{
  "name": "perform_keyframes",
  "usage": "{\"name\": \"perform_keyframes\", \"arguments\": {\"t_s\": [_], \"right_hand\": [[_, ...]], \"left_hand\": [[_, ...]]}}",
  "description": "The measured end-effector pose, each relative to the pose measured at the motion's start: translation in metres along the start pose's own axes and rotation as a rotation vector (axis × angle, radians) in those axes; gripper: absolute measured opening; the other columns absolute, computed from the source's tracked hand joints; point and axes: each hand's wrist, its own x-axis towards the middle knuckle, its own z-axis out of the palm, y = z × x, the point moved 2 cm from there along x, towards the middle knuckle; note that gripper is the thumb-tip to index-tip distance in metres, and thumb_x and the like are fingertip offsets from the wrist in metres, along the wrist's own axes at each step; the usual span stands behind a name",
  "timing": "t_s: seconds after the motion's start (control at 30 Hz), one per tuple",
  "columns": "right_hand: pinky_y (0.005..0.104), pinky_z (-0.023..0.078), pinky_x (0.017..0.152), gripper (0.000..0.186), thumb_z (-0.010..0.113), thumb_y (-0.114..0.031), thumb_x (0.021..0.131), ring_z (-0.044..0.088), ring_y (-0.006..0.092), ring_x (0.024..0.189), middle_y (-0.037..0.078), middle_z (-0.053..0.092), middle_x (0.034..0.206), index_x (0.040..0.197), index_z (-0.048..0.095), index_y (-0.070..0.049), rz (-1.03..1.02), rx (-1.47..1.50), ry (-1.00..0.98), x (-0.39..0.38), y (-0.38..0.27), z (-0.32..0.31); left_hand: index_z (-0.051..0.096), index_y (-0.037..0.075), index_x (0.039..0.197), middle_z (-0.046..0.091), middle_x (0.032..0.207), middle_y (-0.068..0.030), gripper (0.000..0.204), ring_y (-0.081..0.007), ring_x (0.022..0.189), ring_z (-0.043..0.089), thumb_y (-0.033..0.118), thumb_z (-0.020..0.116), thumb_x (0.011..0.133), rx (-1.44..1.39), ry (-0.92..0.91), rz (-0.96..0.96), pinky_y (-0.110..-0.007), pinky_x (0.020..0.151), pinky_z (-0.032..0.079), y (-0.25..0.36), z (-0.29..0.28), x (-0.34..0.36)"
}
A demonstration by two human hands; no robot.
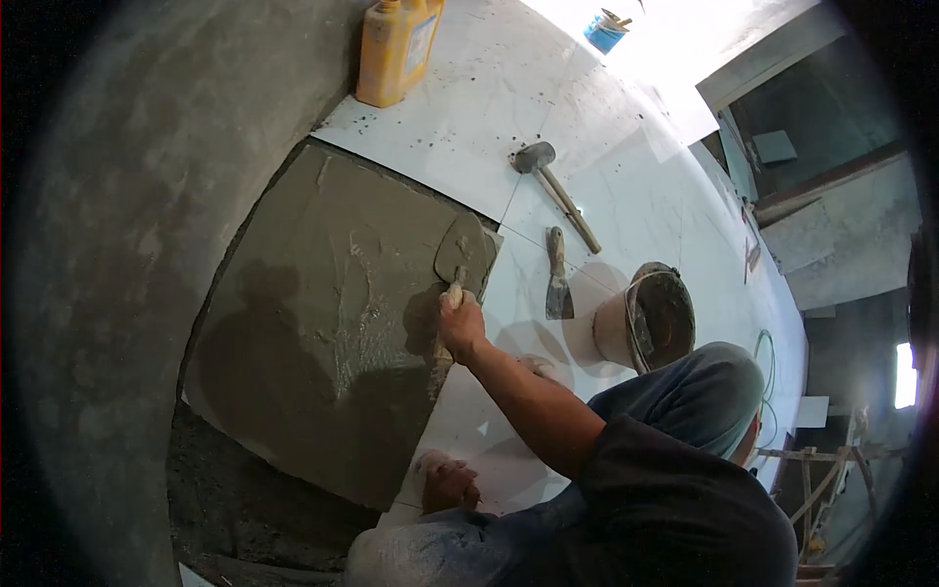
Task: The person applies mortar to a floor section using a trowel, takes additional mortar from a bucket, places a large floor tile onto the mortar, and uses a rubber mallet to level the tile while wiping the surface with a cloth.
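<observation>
We see the right hand (pixel 461 323) closed round the handle of a trowel (pixel 462 251), whose blade lies flat on the grey mortar layer (pixel 279 323) near its far right corner, close to the pale tiles (pixel 616 157). The left hand's grip we cannot tell: a smudged hand or foot (pixel 450 482) shows by the near knee (pixel 416 550), and we cannot say which it is. That corner is where we would worry most. Too much pressure, or a blade tipped on edge, could push mortar over the side and smear the neighbouring tiles, or gouge the layer. The ridges and wet streaks near the middle suggest an uneven surface; if they stay, we think hollows could result. On the opposite side the layer borders rough dark ground (pixel 259 494), where a heavy stroke could crumble the edge. The bucket (pixel 611 328) stands just beside the raised knee (pixel 724 386), so a careless shift of the leg might tip it. The scraper (pixel 558 274) and mallet (pixel 560 200) lie loose on the tiles, and a wide elbow swing or a step could knock either.
</observation>
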Motion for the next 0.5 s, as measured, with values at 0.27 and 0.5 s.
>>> {"name": "perform_keyframes", "arguments": {"t_s": [0.27, 0.5], "right_hand": [[0.0408, 0.046, 0.063, 0.042, 0.049, -0.036, 0.091, 0.057, 0.0327, 0.075, 0.020, 0.055, 0.086, 0.106, 0.048, 0.003, -0.062, 0.081, -0.055, -0.043, 0.044, -0.007], [0.0299, 0.046, 0.043, 0.030, 0.052, -0.034, 0.091, 0.052, 0.0134, 0.052, 0.005, 0.050, 0.069, 0.107, 0.047, -0.009, -0.052, 0.177, -0.445, -0.059, 0.022, -0.056]], "left_hand": [[0.064, 0.006, 0.089, 0.063, 0.096, -0.0114, 0.017, -0.0299, 0.082, 0.061, 0.016, 0.059, 0.076, -0.341, 0.073, -0.266, -0.048, 0.078, 0.046, -0.021, 0.019, -0.013], [0.063, 0.006, 0.088, 0.063, 0.095, -0.0108, 0.016, -0.0289, 0.084, 0.061, 0.016, 0.059, 0.076, 0.242, 0.030, 0.155, -0.048, 0.080, 0.045, -0.007, 0.011, -0.015]]}}
